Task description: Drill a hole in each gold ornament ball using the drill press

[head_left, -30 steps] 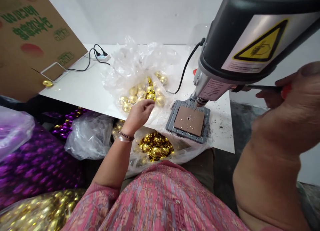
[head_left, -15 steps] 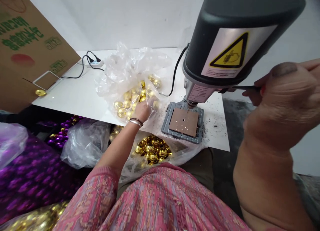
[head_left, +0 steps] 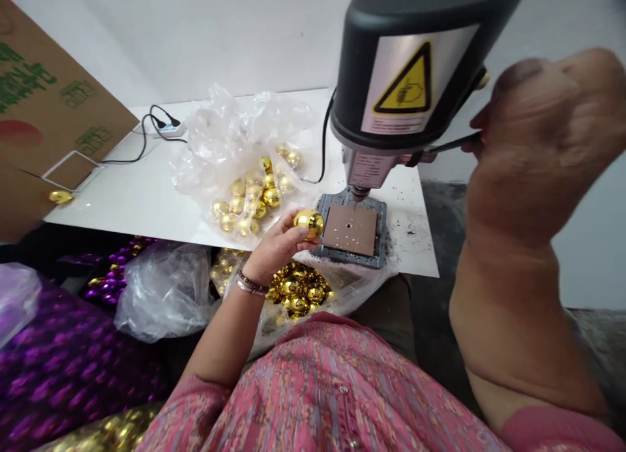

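Note:
My left hand is closed around a shiny gold ball, held just left of the drill press base. At the right, my right hand grips the lever of the drill press, its fingers wrapped round the lever's end. Beneath the chuck lies a brown square plate with a small hole and scattered shavings. More gold balls lie in an open clear plastic bag on the table, behind my left hand.
Another bag of gold balls sits at my lap. A white power strip with black cords lies at the back left, near a cardboard box. Bags of purple balls fill the lower left. Dark shavings surround the base.
My left hand has come out of the bag on the table with a gold ball and moved towards the drill press. My right hand stays on the lever. The view has shifted slightly.

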`<state>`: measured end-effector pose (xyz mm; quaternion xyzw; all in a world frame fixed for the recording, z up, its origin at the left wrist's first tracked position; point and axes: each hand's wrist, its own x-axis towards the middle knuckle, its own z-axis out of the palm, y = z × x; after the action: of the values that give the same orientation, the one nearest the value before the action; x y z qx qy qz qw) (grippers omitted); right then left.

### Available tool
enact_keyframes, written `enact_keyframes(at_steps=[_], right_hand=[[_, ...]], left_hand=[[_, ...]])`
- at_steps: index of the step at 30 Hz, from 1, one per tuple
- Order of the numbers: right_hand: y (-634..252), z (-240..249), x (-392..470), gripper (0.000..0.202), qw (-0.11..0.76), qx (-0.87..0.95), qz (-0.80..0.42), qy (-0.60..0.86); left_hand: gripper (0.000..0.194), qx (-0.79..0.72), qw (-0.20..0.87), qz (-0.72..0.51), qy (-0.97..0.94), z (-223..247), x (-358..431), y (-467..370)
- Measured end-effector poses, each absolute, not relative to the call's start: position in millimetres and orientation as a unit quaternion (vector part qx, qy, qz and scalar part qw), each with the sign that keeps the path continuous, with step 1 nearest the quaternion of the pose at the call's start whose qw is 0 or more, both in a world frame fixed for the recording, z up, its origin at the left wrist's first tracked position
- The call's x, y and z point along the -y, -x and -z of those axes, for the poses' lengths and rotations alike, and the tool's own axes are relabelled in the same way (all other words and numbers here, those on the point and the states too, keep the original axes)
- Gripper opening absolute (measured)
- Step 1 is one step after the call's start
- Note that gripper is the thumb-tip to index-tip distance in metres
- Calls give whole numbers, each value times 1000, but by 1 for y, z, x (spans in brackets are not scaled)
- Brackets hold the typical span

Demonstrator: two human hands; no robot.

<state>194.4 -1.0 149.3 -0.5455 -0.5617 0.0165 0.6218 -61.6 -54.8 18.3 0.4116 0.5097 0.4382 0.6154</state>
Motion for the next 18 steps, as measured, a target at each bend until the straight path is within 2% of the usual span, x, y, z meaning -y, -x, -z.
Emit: enact_keyframes(at_steps=[4, 8, 13, 18], right_hand=[[-193, -177, -15, 46, 595, 539, -68, 592], [-194, -190, -32, 52, 597, 548, -106, 577], [-195, -193, -40, 48, 589, 544, -123, 585], [-204, -183, -48, 42, 599, 593, -86, 531]], left_hand=[[54, -518, 611, -404, -442, -5, 37, 39], [51, -543, 536, -395, -513, 3, 22, 29], [44, -579, 441, -348, -592, 7, 12, 17], [54, -618, 390, -289, -619, 6, 8, 10]])
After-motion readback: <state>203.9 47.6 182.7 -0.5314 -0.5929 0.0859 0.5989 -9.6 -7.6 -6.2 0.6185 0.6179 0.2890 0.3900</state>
